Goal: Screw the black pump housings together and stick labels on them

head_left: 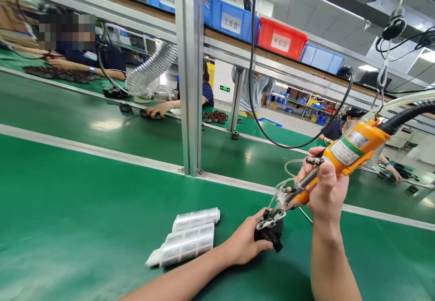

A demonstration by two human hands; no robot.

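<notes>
My right hand (328, 187) is wrapped round an orange handheld screwdriving tool (353, 144), which hangs from a hook and slants down to the left. Thin clear tubes run along its metal nose. The nose tip meets a small black part (272, 237) low over the green bench. That black part is gripped in my left hand (246, 242), fingers behind it and thumb along its near side. The tool's tip hides some of the part, so its exact kind does not show.
Rolls of shiny labels (190, 242) lie left of my left hand. A metal post (192, 74) rises from the bench's far edge. Blue bins (231, 20) and a red bin (282, 38) stand on the shelf above. A black cable (251, 65) droops ahead. Co-workers sit across the line.
</notes>
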